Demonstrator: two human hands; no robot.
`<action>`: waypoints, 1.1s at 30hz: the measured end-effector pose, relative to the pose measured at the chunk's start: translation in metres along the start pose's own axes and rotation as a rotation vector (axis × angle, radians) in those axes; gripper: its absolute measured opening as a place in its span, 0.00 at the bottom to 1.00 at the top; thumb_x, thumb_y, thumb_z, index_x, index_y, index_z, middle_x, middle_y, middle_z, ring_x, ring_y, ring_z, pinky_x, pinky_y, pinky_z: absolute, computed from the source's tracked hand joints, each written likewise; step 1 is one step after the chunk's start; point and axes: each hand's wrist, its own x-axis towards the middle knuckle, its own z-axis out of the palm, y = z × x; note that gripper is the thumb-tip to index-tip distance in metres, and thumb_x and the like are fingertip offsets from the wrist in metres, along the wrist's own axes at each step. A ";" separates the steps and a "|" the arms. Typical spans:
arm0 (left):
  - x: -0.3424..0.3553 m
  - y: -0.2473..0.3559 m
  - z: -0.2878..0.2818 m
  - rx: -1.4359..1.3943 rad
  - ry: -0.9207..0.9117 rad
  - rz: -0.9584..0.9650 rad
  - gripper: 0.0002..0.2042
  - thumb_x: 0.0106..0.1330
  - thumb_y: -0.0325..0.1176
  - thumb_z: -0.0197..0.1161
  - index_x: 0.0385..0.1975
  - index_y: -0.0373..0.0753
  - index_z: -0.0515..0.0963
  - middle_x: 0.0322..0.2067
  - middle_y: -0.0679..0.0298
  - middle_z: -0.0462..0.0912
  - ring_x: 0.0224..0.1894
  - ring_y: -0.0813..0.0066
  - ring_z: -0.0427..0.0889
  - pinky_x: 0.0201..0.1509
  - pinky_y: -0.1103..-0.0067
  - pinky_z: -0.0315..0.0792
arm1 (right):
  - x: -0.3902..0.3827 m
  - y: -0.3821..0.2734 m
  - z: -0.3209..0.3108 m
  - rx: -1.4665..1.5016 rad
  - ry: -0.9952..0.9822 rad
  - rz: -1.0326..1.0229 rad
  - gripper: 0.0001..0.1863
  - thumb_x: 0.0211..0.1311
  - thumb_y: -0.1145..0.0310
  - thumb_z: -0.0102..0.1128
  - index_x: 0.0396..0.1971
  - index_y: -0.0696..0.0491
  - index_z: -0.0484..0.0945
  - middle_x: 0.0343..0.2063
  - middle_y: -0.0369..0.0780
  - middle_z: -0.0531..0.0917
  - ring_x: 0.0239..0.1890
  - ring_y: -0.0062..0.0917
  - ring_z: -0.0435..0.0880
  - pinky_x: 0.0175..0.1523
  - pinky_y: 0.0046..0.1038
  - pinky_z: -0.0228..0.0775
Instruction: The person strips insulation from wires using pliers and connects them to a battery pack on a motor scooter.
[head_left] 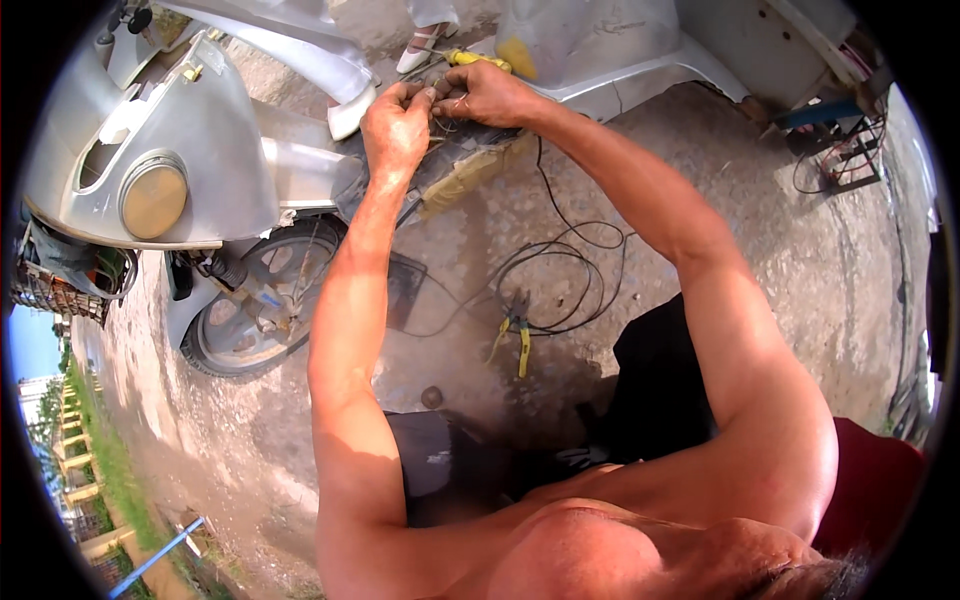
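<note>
Both of my hands meet over the low middle section of a silver scooter (222,130). My left hand (395,130) has its thumb and fingers pinched together close to thin wires (445,122). Beside it on the right, my right hand (485,95) is closed too, fingertips nearly touching the left ones, with thin wire strands at them. The exact part between the fingertips is too small to make out. Just behind my right hand a yellow-handled tool (478,60) lies on the scooter. Below my hands shows the scooter's dark, yellow-stained underside (465,180).
Yellow-handled pliers (519,330) lie on the concrete beside a loose coil of black cable (560,290). The scooter's wheel (255,310) stands at left. Another person's foot in a white shoe (415,55) is at the far side. A metal frame stand (855,150) stands far right.
</note>
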 end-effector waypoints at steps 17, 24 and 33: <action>0.011 0.002 -0.008 0.224 0.237 0.143 0.13 0.68 0.38 0.63 0.37 0.33 0.83 0.30 0.44 0.86 0.36 0.44 0.86 0.42 0.61 0.77 | 0.005 0.009 0.007 0.006 0.058 -0.047 0.18 0.65 0.56 0.67 0.42 0.58 0.82 0.29 0.43 0.85 0.32 0.27 0.81 0.41 0.32 0.72; 0.018 0.047 -0.045 -0.107 0.386 0.159 0.16 0.73 0.38 0.62 0.26 0.33 0.76 0.15 0.71 0.73 0.17 0.84 0.68 0.22 0.81 0.63 | -0.002 0.024 -0.001 -0.006 0.034 -0.064 0.16 0.64 0.60 0.67 0.43 0.58 0.84 0.33 0.44 0.87 0.37 0.28 0.84 0.45 0.31 0.74; -0.011 -0.009 -0.066 -0.150 -0.417 0.121 0.16 0.69 0.30 0.62 0.54 0.32 0.78 0.31 0.64 0.83 0.29 0.79 0.80 0.35 0.79 0.75 | 0.007 0.014 0.014 0.168 0.006 0.049 0.18 0.62 0.60 0.67 0.45 0.59 0.84 0.36 0.42 0.88 0.39 0.24 0.84 0.49 0.28 0.74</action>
